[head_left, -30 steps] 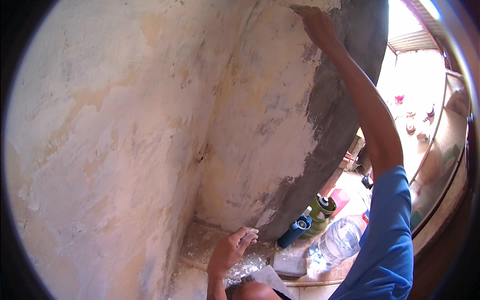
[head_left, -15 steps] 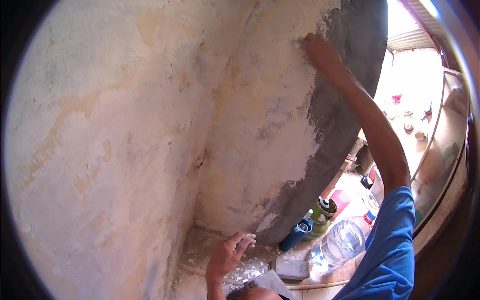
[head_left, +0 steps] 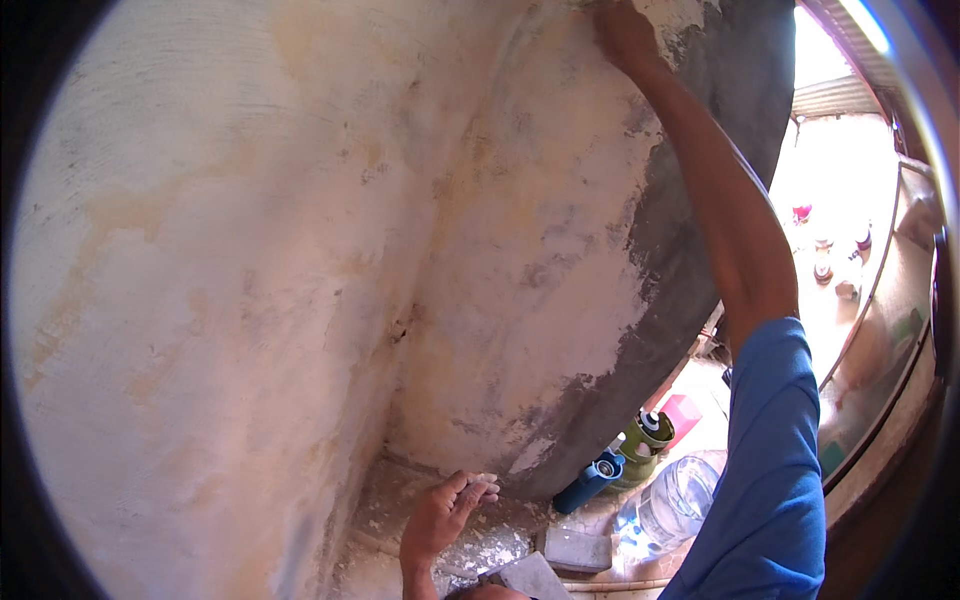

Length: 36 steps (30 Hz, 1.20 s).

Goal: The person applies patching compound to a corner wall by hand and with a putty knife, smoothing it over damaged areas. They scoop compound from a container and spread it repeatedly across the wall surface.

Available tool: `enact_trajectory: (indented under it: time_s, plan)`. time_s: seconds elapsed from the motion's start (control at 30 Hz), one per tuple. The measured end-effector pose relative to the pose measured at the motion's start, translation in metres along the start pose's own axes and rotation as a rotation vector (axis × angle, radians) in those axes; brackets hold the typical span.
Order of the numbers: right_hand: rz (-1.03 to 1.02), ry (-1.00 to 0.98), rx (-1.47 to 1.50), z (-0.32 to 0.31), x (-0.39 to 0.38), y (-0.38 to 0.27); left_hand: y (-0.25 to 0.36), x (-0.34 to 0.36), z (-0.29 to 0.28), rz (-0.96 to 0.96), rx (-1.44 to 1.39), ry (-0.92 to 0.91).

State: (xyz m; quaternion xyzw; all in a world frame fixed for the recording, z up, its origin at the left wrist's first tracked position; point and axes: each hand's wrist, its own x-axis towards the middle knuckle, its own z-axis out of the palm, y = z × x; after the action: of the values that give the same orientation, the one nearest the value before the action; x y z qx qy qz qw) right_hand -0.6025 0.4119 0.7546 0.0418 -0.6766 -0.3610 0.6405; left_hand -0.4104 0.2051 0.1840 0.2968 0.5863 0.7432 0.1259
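Note:
High on the wall, my right hand [head_left: 626, 38] is closed against the patchy cream-and-white wall surface [head_left: 530, 240], near the inner corner. A pale edge of something shows at its fingertips by the picture's top rim; what it is I cannot make out. Low down, my left hand [head_left: 440, 518] is raised in front of the corner's foot with thumb and fingers pressed together. Whitish stuff shows on its fingertips, and anything held there is too small to name. A dark grey rough strip [head_left: 690, 215] borders the pale coat on the right.
A second pale wall [head_left: 190, 330] fills the left side. By the wall's foot stand a blue bottle [head_left: 585, 487], a green container [head_left: 645, 445] and a large clear water jug [head_left: 668, 505]. Grey blocks [head_left: 575, 550] lie on the floor near my left hand.
My right hand has moved up and slightly left along the wall, toward the corner. My left hand has shifted slightly left, its fingers still pressed together.

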Motion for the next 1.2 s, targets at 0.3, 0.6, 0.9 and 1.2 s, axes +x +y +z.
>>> enact_trajectory:
  time_s: [0.3,0.6,0.9,1.2]
  plan:
    - [-0.437,-0.275,0.017,-0.061,-0.105,0.006,0.017,-0.003,0.019,0.061,0.145,-0.046]
    - [-0.217,0.259,-0.160,-0.031,-0.029,0.038,0.014,-0.003,0.012,-0.006,0.225,-0.036]
    - [-0.322,-0.005,-0.226,0.001,-0.099,0.056,-0.006,-0.005,0.003,-0.038,0.044,-0.045]
    - [-0.112,0.016,0.003,-0.026,-0.094,0.099,0.000,-0.002,0.004,0.043,-0.001,-0.044]
